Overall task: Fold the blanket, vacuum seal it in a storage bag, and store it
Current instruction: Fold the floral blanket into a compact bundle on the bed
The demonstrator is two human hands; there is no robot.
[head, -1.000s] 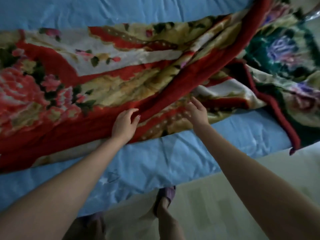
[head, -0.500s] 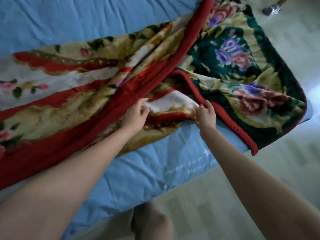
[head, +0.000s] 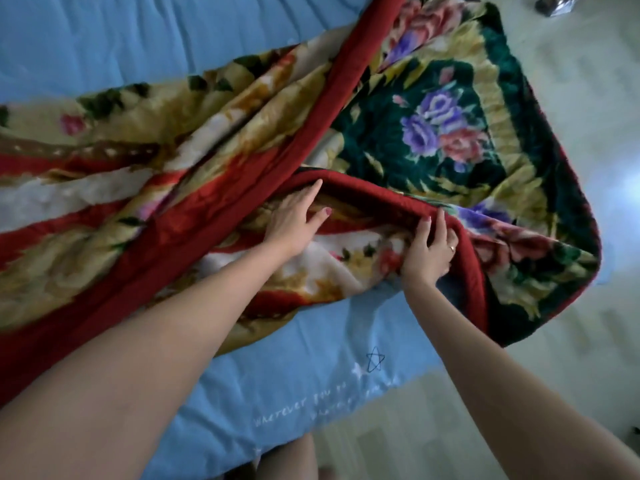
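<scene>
A thick floral blanket (head: 433,133), red and cream on one face and dark green with purple roses on the other, lies rumpled across the bed. Its red border runs diagonally and curls into a fold near the middle. My left hand (head: 294,220) lies flat with straight fingers on the cream part, fingertips reaching under the curled red border. My right hand (head: 429,247) grips that red border where it bends, fingers over the top of the edge. The blanket's green corner hangs off the bed's right side.
A light blue sheet (head: 294,382) with a star and printed words covers the bed. Pale floor (head: 571,358) shows right and below. A shiny object (head: 554,5) sits on the floor at top right. My legs stand at the bed's edge.
Both hands have moved right along the blanket. The left hand now reaches under the curled red border, and the right hand has taken hold of that border.
</scene>
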